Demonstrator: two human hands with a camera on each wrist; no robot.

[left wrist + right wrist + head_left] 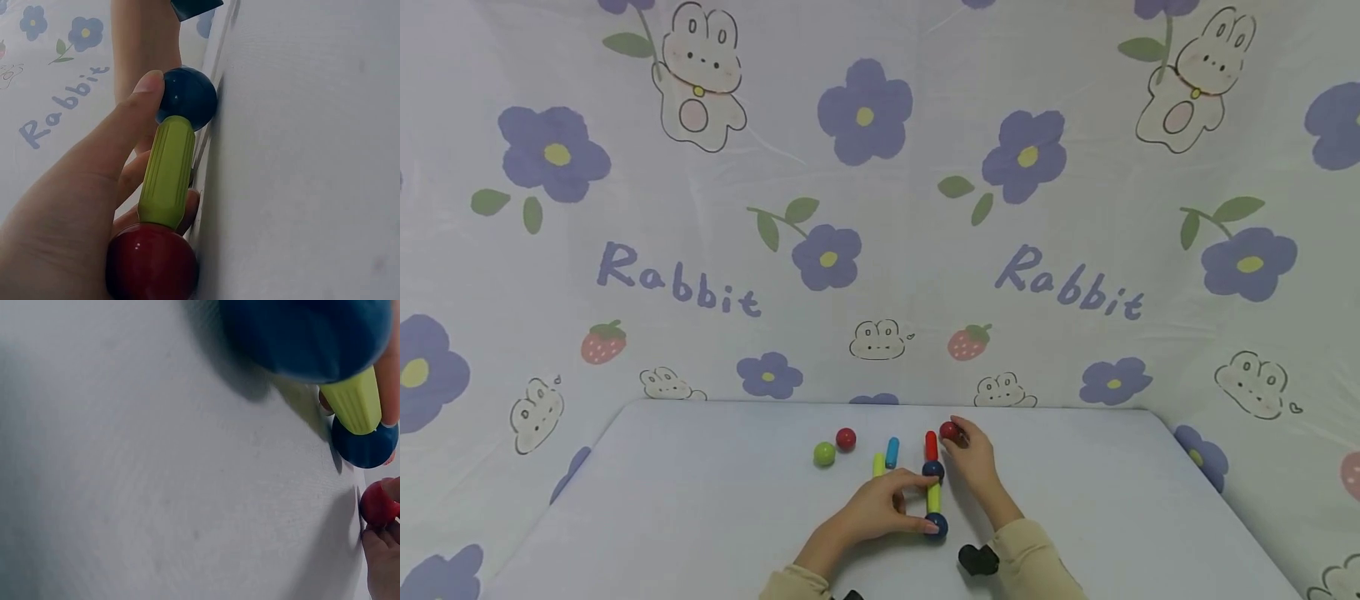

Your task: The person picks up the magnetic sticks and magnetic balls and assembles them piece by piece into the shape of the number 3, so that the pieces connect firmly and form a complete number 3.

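Observation:
My left hand holds a ball-and-rod chain between thumb and fingers. In the head view the chain has a near blue ball, a yellow-green rod, a farther blue ball and a red rod pointing away. The thumb presses the near blue ball. Another yellow-green rod runs from it to a red ball near the palm, which the hand hides from the head view. Just right of the red rod's far end, my right hand pinches a red ball in its fingertips.
On the white table, a green ball and another red ball lie left of the hands. A blue rod and a yellow-green rod lie behind the left hand. A rabbit-print cloth hangs behind.

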